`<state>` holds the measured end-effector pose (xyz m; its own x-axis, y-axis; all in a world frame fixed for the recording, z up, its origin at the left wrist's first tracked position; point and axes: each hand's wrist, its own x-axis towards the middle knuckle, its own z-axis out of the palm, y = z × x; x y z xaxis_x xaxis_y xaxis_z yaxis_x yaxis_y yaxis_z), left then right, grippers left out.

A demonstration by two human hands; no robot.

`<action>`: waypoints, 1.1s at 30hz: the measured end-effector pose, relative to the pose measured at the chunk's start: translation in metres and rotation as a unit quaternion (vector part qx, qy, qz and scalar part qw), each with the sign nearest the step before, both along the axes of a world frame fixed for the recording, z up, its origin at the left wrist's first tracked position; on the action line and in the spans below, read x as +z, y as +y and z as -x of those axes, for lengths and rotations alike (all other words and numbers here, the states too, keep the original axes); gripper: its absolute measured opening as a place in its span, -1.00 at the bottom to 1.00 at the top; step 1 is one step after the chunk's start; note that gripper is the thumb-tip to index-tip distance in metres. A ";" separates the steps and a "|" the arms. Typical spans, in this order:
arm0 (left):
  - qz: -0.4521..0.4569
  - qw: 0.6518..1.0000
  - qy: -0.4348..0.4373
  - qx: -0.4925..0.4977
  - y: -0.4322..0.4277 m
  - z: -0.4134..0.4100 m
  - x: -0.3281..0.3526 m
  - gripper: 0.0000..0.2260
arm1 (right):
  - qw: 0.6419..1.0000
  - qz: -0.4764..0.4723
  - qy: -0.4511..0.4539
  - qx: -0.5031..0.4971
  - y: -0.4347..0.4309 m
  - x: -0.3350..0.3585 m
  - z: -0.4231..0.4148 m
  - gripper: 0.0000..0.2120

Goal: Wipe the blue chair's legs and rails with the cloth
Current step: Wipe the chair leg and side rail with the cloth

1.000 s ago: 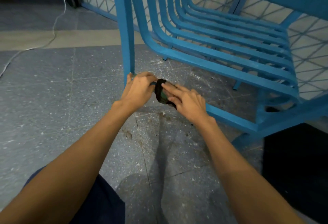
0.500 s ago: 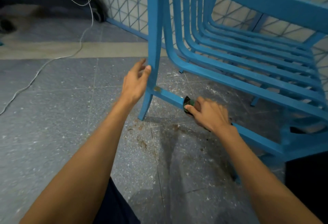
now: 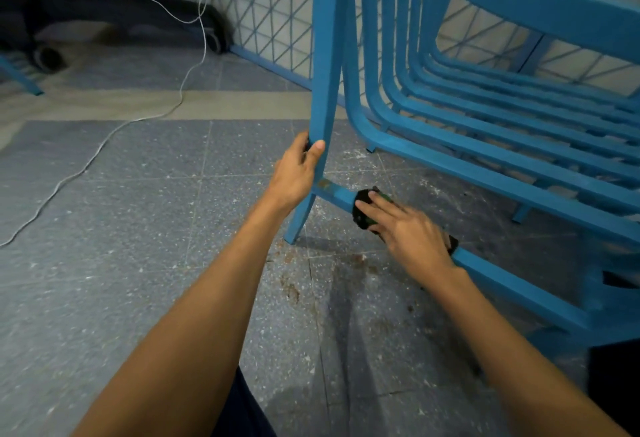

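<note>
The blue chair [image 3: 485, 145] fills the upper right, its slatted seat and back running off to the right. My left hand [image 3: 298, 171] grips the chair's near leg [image 3: 323, 73] from the left, thumb on its front face. A low side rail [image 3: 334, 194] runs from that leg down to the right. My right hand [image 3: 408, 232] presses a dark cloth [image 3: 362, 206] onto this rail, fingers lying along it and pointing toward the leg. Most of the cloth is hidden under the hand.
The speckled grey floor [image 3: 138, 228] has brown stains [image 3: 291, 289] near the leg's foot. A white cable [image 3: 104, 138] trails across the floor at left. A blue mesh fence [image 3: 270, 21] stands behind the chair, dark objects [image 3: 104, 7] at the far left.
My left hand has closed around the chair leg, where before it only touched it. My right hand with the cloth has slid along the low rail, its fingers now stretched out flatter.
</note>
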<state>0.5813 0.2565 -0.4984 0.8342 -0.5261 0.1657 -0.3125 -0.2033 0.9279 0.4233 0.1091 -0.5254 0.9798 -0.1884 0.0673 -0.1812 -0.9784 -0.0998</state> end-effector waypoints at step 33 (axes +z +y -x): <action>0.064 0.997 0.026 -0.036 -0.001 -0.014 -0.015 -0.78 | 0.993 -0.043 0.013 -0.109 0.053 -0.006 -0.097 -0.59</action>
